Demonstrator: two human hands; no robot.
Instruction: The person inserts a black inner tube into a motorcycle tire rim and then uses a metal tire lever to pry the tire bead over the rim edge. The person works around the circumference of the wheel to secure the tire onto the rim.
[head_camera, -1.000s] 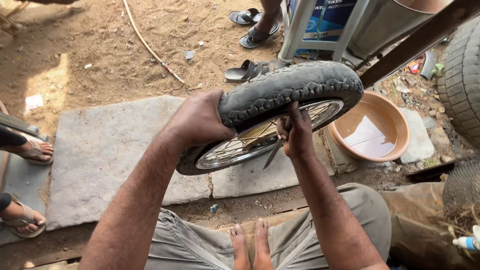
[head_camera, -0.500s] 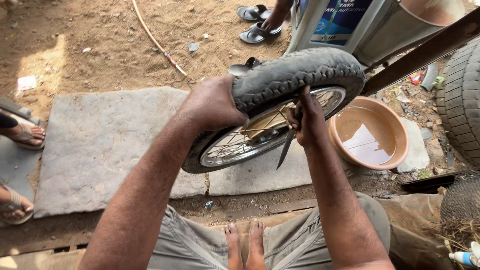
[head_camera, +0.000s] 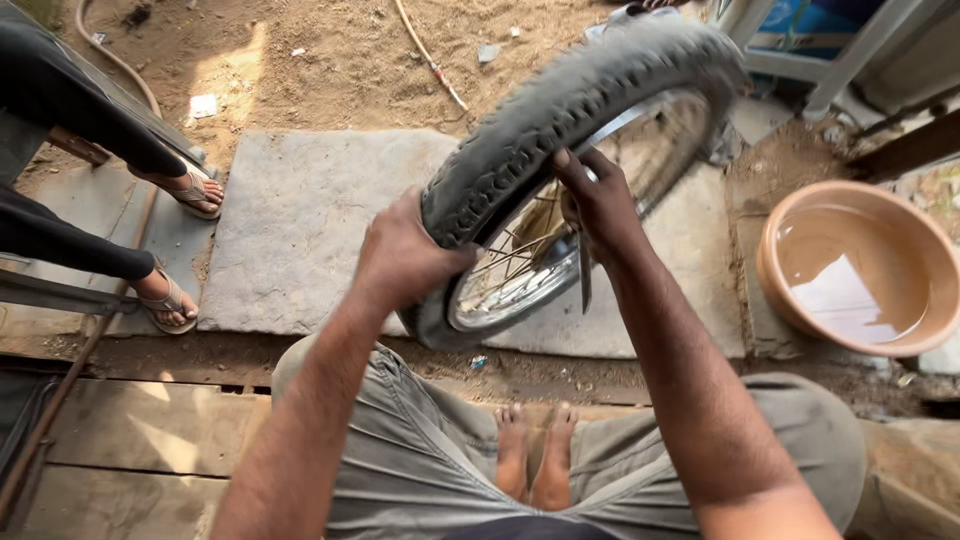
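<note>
A spoked wheel with a worn black tyre (head_camera: 560, 105) stands tilted in front of me, its lower edge near my knees. My left hand (head_camera: 405, 262) grips the tyre's outer tread low on the left side. My right hand (head_camera: 598, 200) presses on the tyre's inner edge by the shiny rim (head_camera: 510, 290) and holds a thin dark metal lever (head_camera: 585, 280) that points downward. My bare feet (head_camera: 535, 455) rest together on the ground below the wheel.
A tan basin of water (head_camera: 860, 265) sits at the right. A grey stone slab (head_camera: 310, 220) lies under the wheel. Another person's sandalled feet (head_camera: 175, 245) stand at the left. Wooden planks (head_camera: 150, 430) run along the lower left.
The wheel has swung closer and more upright, and my view has shifted right. Both hands keep their hold, and the other person's legs have come into view at the left.
</note>
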